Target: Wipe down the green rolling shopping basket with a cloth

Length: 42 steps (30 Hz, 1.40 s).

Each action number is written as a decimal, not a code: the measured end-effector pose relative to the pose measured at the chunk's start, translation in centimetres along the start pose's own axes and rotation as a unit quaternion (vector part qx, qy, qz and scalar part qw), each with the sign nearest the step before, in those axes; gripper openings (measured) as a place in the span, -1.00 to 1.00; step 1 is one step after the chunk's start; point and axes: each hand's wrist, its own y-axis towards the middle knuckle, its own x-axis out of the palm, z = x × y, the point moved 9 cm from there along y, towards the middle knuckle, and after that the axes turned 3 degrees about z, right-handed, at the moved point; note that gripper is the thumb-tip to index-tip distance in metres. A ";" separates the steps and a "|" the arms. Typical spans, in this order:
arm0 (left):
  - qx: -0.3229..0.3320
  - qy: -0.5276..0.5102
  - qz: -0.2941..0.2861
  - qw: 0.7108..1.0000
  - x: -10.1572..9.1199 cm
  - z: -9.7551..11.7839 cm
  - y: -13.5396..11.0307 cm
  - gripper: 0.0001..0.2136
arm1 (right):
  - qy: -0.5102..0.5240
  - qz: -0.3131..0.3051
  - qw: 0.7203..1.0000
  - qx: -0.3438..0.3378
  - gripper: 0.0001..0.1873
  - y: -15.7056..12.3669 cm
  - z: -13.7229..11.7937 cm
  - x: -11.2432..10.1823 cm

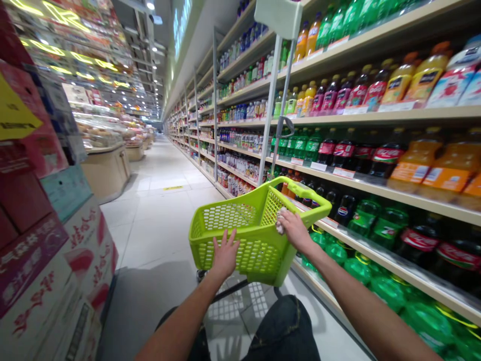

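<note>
Shopping cart (280, 258), lime green, perforated walls: stands on the pale tiled floor (150, 220) directly before you, its handle (323, 205) to the right, toward the drinks shelves (376, 118).

Left arm: enters from the lower edge, your forearm slanting up and to the right; left hand (224, 254) back upward, fingertips pointing away from you. Right arm: enters from the lower right corner, your forearm slanting up and to the left; right hand (293, 228) higher than the left, below the handle.

Position of cart to fingers: near side wall directly under and beyond your left fingers; handle-end corner of the basket at your right fingers.

Left fingers: spread wide, nothing in their grasp, laid at the perforated side wall; whether the whole palm touches, you cannot tell from this view.

Right fingers: curled closely over a crumpled white cloth (280, 220), one item, held at the cart just below the handle.

Also present: your knees in dark trousers (287, 328), below the cart.
</note>
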 end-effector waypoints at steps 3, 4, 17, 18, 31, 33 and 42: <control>0.002 0.007 0.004 1.000 0.0 0.0 0.1 -0.35 | -0.027 0.005 1.000 0.013 -0.64 -0.3 1.9 -0.7; 0.002 0.008 0.005 1.000 0.0 0.1 0.1 -0.34 | -0.044 0.021 0.998 0.051 -0.64 -0.5 3.6 -1.4; -0.004 0.003 -0.014 1.000 0.3 0.0 0.0 -0.27 | -0.064 0.037 0.993 0.096 -0.63 -0.7 5.0 -1.8; -0.004 0.002 -0.012 1.000 0.3 0.1 0.0 -0.27 | -0.079 0.053 0.985 0.142 -0.64 -0.8 6.6 -2.4; 0.002 0.004 -0.018 1.000 0.0 0.3 -0.1 -0.28 | -0.098 0.055 0.982 0.155 -0.67 -1.5 8.6 -3.3; -0.001 0.003 -0.020 1.000 0.0 0.3 -0.1 -0.28 | -0.082 0.056 0.988 0.122 -0.67 -1.4 6.9 -2.6; 0.011 -0.001 -0.010 1.000 0.0 0.5 -0.1 -0.31 | -0.068 0.028 0.993 0.089 -0.65 -0.5 5.9 -2.3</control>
